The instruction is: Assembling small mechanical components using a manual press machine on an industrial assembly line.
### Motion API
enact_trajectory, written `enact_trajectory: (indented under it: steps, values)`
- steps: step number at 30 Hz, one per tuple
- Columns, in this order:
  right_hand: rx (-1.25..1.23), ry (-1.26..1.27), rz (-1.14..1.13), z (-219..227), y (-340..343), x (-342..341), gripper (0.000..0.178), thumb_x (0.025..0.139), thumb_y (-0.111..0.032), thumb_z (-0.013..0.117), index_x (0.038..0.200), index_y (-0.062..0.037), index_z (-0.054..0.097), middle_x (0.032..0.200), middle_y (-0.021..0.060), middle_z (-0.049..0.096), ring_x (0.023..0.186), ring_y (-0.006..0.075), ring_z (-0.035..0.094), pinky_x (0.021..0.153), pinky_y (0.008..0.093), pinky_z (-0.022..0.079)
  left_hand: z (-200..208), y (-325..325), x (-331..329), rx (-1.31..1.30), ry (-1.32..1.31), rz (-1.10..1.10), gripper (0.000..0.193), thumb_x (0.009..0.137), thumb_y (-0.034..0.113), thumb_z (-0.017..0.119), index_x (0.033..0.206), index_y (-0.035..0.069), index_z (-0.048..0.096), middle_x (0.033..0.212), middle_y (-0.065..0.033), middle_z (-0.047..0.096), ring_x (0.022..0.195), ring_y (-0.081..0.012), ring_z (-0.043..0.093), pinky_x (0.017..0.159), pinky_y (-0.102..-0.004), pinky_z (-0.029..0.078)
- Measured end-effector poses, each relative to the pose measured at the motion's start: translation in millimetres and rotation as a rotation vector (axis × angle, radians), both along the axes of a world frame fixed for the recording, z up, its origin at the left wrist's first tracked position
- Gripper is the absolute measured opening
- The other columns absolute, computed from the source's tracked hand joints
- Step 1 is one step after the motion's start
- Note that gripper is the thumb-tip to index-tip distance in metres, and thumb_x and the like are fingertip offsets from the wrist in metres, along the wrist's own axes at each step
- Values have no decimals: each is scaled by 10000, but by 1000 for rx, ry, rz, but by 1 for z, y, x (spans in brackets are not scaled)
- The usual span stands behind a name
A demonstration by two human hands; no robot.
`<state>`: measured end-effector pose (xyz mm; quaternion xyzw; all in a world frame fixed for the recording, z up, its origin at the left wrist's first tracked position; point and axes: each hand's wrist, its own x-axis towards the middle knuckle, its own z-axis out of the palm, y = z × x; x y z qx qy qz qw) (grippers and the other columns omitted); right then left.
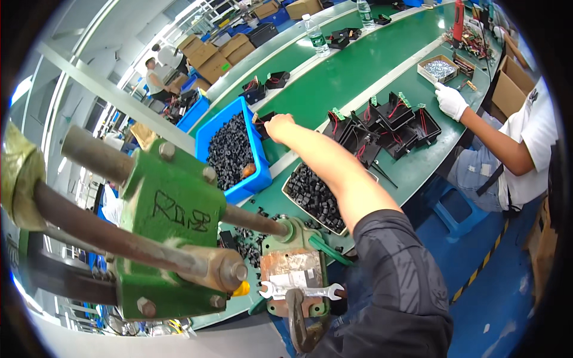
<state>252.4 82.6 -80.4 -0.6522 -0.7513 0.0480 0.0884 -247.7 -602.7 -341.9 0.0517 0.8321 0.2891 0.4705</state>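
My right arm stretches across the bench to the far left. At its end my right hand [278, 127] has its fingers curled on the edge of a black plastic box [261, 124] with red wiring, just beside a blue bin [262, 174] of small black parts. My fingertips are partly hidden behind the hand. Below my forearm sits a white tray [288, 190] heaped with black plastic pieces [313, 194]. In front of me stands a green hand press [173, 221], with an open-ended wrench [301, 292] lying across its base. My left hand is out of view.
Several black boxes [394, 122] with red wires and green boards are grouped on the green bench [412, 173]. At right a co-worker's gloved hand [450, 101] is near a box of metal parts [439, 68]. Water bottles [316, 37] stand on the conveyor. A blue stool [456, 209] is below.
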Motion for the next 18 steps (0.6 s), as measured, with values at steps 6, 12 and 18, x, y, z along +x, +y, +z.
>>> enact_trajectory:
  steps: [6, 12, 18]
  values:
    - [-196, -66, -110, -3, 33, -4, 379, 984, -207, 531, 1326, -99, 653, 1358, 156, 634, 1243, 365, 611, 1002, 633, 457, 27, 11, 22, -40, 49, 8, 381, 904, 227, 635, 1106, -97, 634, 897, -162, 705, 875, -311, 700, 729, -448, 567]
    - [-99, -54, -72, -12, 38, 7, 306, 948, -160, 568, 1199, -88, 728, 1289, 141, 677, 1181, 324, 658, 944, 523, 534, 41, 15, 28, -59, 73, 0, 381, 895, 233, 657, 1103, -86, 648, 919, -164, 711, 861, -291, 695, 724, -442, 559]
    - [194, -161, 122, 13, 5, 13, 265, 922, -150, 569, 1089, -72, 758, 1177, 161, 722, 1085, 309, 706, 879, 418, 583, 48, 5, 30, -45, 102, -15, 381, 886, 239, 680, 1100, -76, 661, 941, -166, 717, 846, -271, 690, 719, -436, 551]
